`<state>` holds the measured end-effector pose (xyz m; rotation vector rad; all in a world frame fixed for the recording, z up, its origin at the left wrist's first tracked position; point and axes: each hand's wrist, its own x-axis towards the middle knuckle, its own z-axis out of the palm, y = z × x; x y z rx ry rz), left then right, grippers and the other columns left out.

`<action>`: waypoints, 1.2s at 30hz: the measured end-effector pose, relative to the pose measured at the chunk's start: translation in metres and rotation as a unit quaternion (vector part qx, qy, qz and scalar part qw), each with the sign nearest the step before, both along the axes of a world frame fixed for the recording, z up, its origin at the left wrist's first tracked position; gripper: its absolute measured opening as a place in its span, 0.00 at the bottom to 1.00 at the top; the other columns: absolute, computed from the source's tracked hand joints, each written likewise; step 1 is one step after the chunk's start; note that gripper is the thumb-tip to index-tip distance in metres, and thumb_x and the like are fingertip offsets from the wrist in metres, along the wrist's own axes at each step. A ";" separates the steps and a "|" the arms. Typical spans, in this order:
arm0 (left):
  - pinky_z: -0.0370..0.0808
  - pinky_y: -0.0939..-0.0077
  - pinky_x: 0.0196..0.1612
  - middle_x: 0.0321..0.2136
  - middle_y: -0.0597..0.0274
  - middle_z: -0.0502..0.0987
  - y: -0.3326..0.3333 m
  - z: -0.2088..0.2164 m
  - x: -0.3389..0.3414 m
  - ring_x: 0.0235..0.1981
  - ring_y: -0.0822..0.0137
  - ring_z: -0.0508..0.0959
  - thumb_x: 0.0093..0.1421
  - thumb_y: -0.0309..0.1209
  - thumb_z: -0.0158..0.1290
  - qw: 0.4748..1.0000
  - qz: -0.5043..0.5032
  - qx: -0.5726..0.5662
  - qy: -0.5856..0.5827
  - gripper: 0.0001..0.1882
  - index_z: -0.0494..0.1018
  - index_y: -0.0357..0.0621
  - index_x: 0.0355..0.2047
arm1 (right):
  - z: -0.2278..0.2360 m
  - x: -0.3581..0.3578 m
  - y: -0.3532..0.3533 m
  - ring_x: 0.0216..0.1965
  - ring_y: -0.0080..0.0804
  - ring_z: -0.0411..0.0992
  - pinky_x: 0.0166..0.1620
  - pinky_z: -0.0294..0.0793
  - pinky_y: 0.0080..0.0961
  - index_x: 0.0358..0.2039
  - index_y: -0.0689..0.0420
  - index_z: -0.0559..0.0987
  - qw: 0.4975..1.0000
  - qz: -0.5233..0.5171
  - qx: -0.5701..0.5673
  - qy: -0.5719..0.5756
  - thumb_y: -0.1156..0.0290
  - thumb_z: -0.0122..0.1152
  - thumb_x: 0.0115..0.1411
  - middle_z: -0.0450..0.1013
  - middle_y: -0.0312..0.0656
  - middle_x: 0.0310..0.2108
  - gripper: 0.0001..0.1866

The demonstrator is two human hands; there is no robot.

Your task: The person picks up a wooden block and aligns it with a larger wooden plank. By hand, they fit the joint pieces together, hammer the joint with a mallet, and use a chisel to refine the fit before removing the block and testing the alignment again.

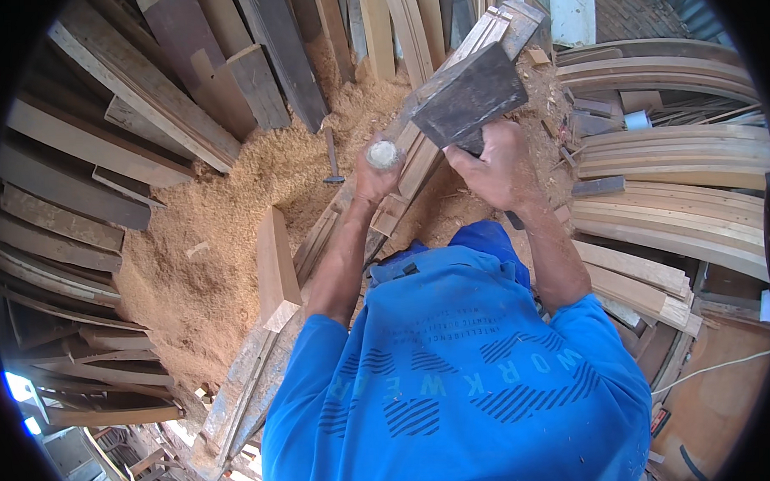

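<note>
My left hand (374, 177) is wrapped round an upright chisel (384, 154). Only the round, pale, battered butt of its handle shows; the blade is hidden beneath my fist. That fist is over a long wooden beam (416, 167), which runs diagonally from far right to near left. In my right hand (497, 164) is a dark, block-headed mallet (471, 93), gripped by its handle. The mallet head is raised over the beam, ahead and to the right of the chisel. A short wooden block (276, 274) rests by the beam to the left of my left forearm.
Sawdust and shavings (208, 264) cover the floor on the left. A small hammer (332, 157) lies on them past the beam. Boards (70, 201) lean along the left and far sides. Stacked planks (672, 213) lie to the right, with a pale cable (720, 366) near them.
</note>
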<state>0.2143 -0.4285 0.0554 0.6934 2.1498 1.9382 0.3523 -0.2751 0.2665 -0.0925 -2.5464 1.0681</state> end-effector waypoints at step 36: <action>0.74 0.77 0.35 0.26 0.67 0.75 0.005 -0.002 -0.005 0.30 0.75 0.73 0.56 0.27 0.63 0.999 -0.040 -0.028 -0.012 0.11 0.73 0.40 0.35 | -0.017 -0.008 0.001 0.40 0.61 0.76 0.46 0.75 0.49 0.37 0.66 0.79 0.996 -0.028 0.024 -0.080 0.64 0.65 0.52 0.77 0.61 0.33 0.18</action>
